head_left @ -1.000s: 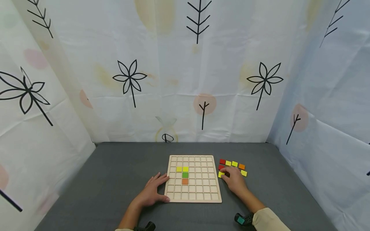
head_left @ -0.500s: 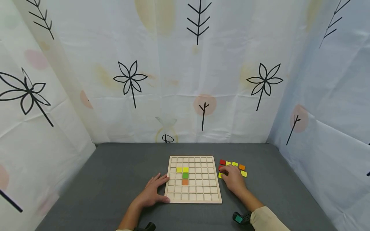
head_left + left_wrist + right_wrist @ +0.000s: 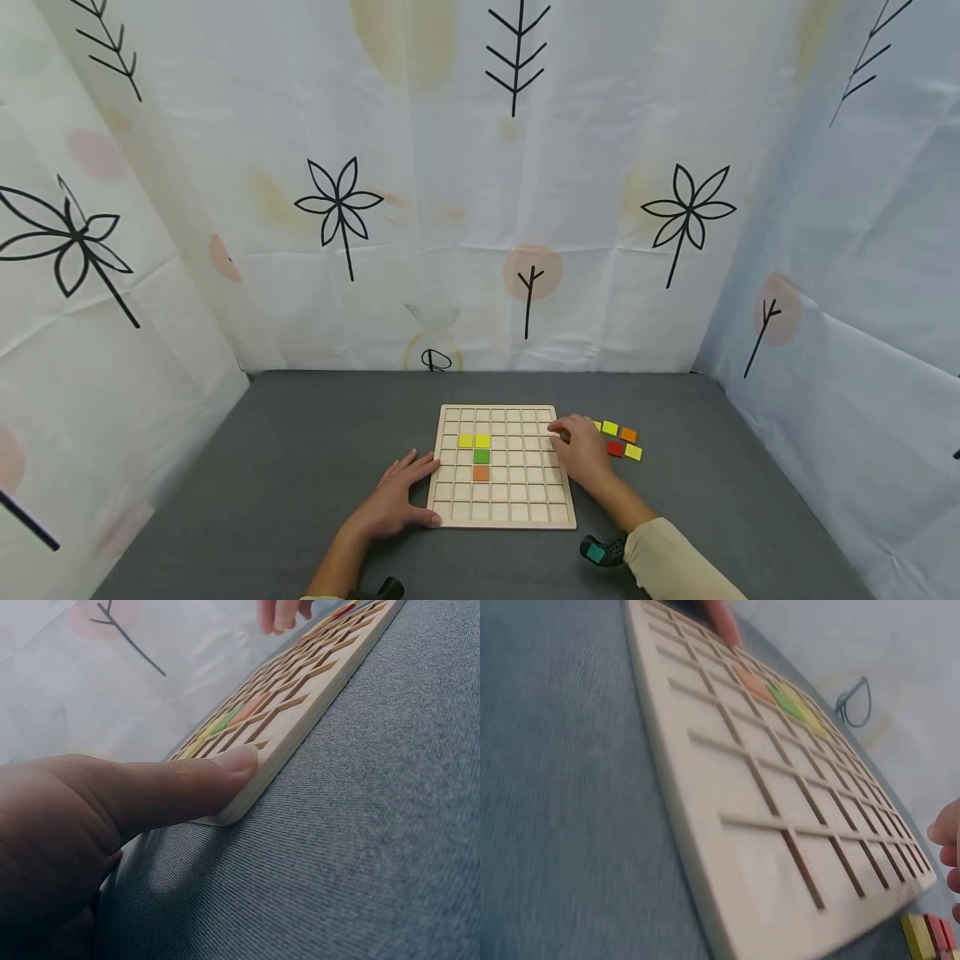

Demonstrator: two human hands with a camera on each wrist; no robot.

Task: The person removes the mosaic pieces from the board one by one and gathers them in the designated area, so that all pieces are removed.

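A pale wooden grid board (image 3: 523, 492) lies on the grey table. Two yellow tiles (image 3: 466, 442), a green tile (image 3: 482, 457) and an orange tile (image 3: 481, 473) sit in its cells. My left hand (image 3: 392, 502) rests at the board's left side with fingers spread; in the left wrist view its thumb (image 3: 191, 784) presses on the near corner. My right hand (image 3: 585, 452) hovers at the board's right edge, fingers bent and thumb near the index finger. Whether a tile is between those fingertips is hidden.
Right of the board, loose tiles show past the right hand: yellow (image 3: 610, 428), orange (image 3: 628, 435), red (image 3: 615, 449) and another yellow (image 3: 633, 452). Others are hidden behind the hand. Patterned white cloth (image 3: 480, 200) surrounds the table (image 3: 337, 417) at the back and sides.
My right hand has moved left from the loose tiles to the board's right edge, uncovering a red tile. My left hand has stayed in place.
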